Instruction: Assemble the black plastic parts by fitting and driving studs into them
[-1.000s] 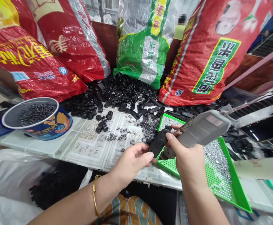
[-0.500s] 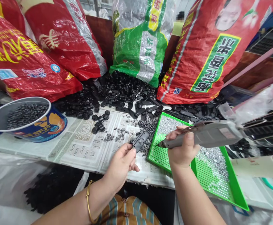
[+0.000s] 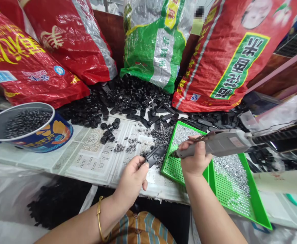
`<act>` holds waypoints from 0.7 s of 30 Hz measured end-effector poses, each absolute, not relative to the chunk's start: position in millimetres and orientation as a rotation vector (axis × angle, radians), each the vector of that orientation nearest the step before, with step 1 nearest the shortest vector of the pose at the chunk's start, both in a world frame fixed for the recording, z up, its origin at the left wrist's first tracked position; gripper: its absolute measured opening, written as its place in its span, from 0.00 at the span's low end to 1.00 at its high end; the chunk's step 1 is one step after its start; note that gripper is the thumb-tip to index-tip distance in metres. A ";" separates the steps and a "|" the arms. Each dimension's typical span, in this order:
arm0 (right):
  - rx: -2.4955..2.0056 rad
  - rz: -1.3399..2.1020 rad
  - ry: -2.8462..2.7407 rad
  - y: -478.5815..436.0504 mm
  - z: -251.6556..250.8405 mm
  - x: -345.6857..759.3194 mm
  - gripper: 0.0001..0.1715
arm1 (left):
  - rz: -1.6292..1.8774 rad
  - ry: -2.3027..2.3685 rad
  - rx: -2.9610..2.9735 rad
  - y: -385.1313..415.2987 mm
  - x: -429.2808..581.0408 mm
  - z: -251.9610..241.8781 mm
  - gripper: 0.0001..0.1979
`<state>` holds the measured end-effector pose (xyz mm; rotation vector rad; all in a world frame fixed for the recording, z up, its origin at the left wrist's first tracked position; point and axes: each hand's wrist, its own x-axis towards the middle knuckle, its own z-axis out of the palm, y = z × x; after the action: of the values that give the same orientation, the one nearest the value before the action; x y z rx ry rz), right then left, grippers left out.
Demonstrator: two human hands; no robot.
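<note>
Black part (image 3: 155, 157) in pinch of left hand (image 3: 131, 177)

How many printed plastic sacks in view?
4 distinguishable: red sack with yellow lettering at far left; red sack with silver stripe beside it; green-and-silver sack at centre; red sack with green label at right. Others may be hidden behind.

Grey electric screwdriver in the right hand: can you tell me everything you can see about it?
The electric screwdriver has a long, chunky grey body that looks like hard plastic, with a pale label towards the back and a narrow, dark nose at the front. It is tilted slightly, nose lower, pointing left across the picture. The right hand wraps around its front part. It is held over the green tray. Whether it is running cannot be seen.
</note>
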<state>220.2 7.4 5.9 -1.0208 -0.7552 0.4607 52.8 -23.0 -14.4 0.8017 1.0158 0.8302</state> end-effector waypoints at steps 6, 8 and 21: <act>-0.911 0.456 -0.716 -2.2 32.9 219.3 0.17 | 0.782 1.100 0.992 -21.1 50.3 -12.5 0.07; -0.863 0.500 -0.745 -9.1 48.2 213.7 0.17 | 0.772 1.112 1.032 -21.9 49.4 -12.9 0.07; -0.764 0.731 -0.799 -19.6 70.5 171.2 0.19 | 0.764 1.061 1.038 -27.5 49.0 -13.3 0.08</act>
<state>171.2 -19.6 70.5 -0.7638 -0.7992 0.7314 49.0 -27.5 -13.3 1.0383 1.0607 0.7636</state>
